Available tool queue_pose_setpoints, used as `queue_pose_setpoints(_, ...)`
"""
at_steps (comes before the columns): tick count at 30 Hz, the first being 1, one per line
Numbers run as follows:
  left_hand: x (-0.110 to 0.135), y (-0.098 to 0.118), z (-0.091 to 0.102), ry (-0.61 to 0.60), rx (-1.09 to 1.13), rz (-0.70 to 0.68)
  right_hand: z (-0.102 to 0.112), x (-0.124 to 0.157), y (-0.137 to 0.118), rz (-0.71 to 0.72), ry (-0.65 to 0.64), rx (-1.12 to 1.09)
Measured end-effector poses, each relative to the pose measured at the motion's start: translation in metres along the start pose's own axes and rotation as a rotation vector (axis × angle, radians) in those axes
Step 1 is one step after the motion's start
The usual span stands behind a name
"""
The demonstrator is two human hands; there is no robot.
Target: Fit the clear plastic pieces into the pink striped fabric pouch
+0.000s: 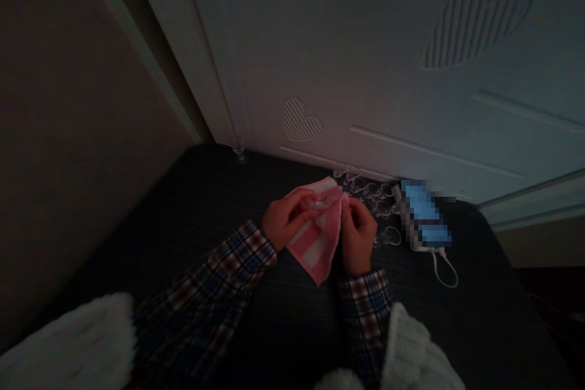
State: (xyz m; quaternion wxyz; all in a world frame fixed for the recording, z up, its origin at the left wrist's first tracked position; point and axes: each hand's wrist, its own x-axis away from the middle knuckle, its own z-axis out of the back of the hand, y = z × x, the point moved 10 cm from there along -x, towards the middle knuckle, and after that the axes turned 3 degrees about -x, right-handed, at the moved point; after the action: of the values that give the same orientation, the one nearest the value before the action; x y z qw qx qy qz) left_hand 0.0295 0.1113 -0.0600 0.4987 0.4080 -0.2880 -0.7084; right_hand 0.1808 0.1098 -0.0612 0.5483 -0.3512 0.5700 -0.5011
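A pink and white striped cloth (315, 250) is held up between my two hands over the dark table. My left hand (286, 219) is closed around its left side, thumb and forefinger pinched near a small clear object (319, 202) that lies against the fabric. That object's exact shape is partly covered by the fingers and cloth. On the right, my right hand (359, 234) pinches a gathered fold of the cloth. Just beyond it stand several small clear glass-like pieces with round rims (373, 190). The dim light blurs their detail.
A lit phone (425, 213) with a white cable (450, 277) leans at the right of the black table (183, 225). One more clear piece (240, 152) stands at the back left corner. A white panel with heart reliefs (320, 61) rises behind; a wall (82, 103) borders the left.
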Motion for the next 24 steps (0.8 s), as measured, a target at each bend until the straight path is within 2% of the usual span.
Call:
queue_pose_setpoints(7,0.002,-0.010,0.001,-0.019,0.098,0.071,-0.007,0.004,-0.005,0.021,-0.074,0.036)
queue_pose_setpoints(11,0.002,-0.011,0.002,0.033,0.253,0.067,-0.008,0.003,-0.002,0.000,-0.077,-0.032)
queue_pose_setpoints(15,0.001,-0.018,0.013,0.154,0.340,0.080,0.002,-0.002,0.002,-0.011,0.006,-0.092)
queue_pose_setpoints(19,0.000,-0.026,0.029,0.293,0.327,0.096,0.006,-0.003,0.000,0.017,0.039,-0.089)
queue_pose_setpoints(21,0.000,-0.026,0.032,0.308,0.272,0.099,0.002,-0.001,-0.002,0.025,0.006,-0.072)
queue_pose_setpoints(24,0.000,-0.020,0.028,0.262,0.160,0.082,-0.004,0.001,-0.004,0.029,-0.031,-0.059)
